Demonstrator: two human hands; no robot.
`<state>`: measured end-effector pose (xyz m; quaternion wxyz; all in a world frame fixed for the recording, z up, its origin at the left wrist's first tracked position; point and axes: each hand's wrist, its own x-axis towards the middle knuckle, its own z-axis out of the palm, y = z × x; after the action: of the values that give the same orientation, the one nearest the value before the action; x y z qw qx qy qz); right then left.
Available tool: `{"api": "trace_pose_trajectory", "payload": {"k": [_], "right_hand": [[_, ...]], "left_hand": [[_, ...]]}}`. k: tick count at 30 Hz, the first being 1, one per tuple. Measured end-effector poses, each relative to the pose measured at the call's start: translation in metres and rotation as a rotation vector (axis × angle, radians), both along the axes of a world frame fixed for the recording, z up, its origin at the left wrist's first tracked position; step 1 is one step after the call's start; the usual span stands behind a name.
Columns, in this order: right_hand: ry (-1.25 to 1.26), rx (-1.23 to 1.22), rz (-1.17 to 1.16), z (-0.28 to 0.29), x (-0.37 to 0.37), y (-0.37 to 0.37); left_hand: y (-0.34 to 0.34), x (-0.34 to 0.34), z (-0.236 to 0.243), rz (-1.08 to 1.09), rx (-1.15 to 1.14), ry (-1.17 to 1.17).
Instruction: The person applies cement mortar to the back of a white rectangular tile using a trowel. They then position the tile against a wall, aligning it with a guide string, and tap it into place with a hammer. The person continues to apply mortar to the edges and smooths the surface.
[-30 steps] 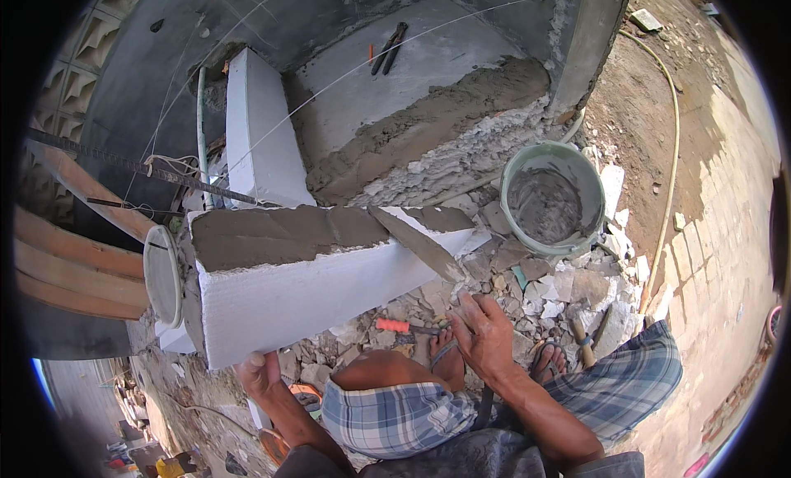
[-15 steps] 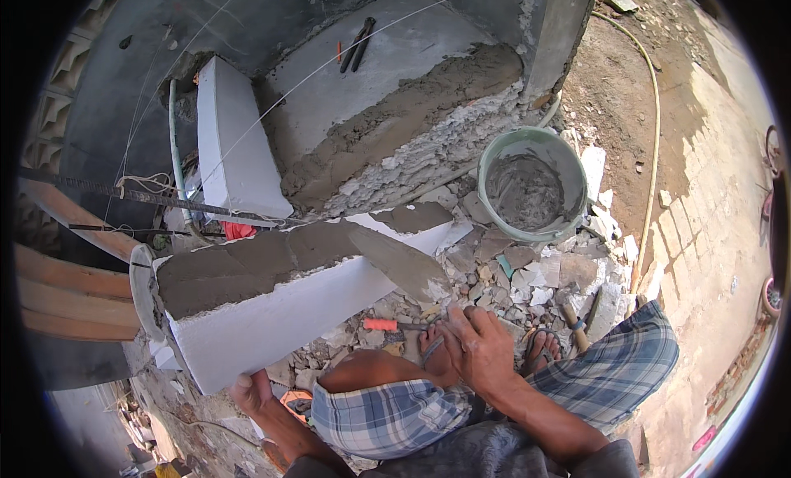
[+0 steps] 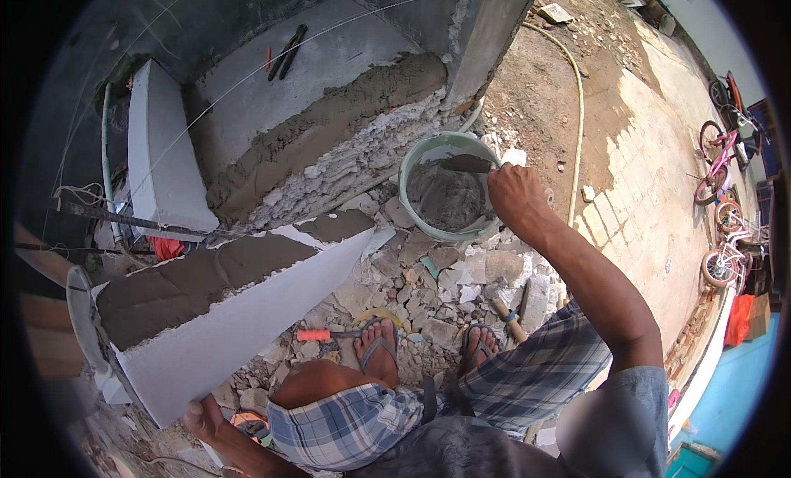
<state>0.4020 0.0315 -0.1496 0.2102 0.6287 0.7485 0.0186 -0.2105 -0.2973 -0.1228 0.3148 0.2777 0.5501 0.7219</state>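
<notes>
Head view: right hand (image 3: 517, 196) clamped on flat trowel (image 3: 466, 163), blade inside round, pale-green bucket (image 3: 404, 188) of wet grey mortar (image 3: 449, 202). Left hand (image 3: 206, 420) at lower edge of white oblong block (image 3: 239, 323), mortar-topped; grip unclear.

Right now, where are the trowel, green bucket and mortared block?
Trowel (image 3: 466, 162): head view, on the blade.
Green bucket (image 3: 427, 152): head view, on the inner wall.
Mortared block (image 3: 239, 324): head view, on the white side face.

Holds the right arm (image 3: 592, 276) out from the lower right, bent at the elbow (image 3: 638, 339), with the right hand (image 3: 515, 199) curled tight, palm-down, right of centre. Rests the left hand (image 3: 208, 420) at lower left, with the thumb (image 3: 194, 411) upward.
</notes>
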Motion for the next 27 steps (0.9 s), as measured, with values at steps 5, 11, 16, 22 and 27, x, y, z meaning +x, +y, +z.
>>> {"api": "trace_pose_trajectory", "payload": {"k": [5, 11, 16, 22, 27], "right_hand": [[-0.108, -0.192, 0.102, -0.032, -0.057, 0.027], [0.25, -0.427, 0.056, -0.034, -0.02, 0.027], [0.709, -0.784, -0.519, 0.006, 0.055, 0.019], [1.051, -0.648, -0.697, 0.001, 0.094, -0.032], [1.271, -0.523, -0.699, 0.057, 0.02, -0.081]], "left_hand": [[-0.018, -0.019, -0.016, 0.012, 0.014, 0.006], [-0.042, -0.052, -0.038, 0.046, 0.071, -0.084], [-0.022, -0.032, -0.025, -0.032, 0.056, -0.039], [-0.005, -0.017, -0.011, -0.081, 0.06, -0.077], [-0.017, -0.022, -0.01, -0.079, 0.046, -0.091]]}}
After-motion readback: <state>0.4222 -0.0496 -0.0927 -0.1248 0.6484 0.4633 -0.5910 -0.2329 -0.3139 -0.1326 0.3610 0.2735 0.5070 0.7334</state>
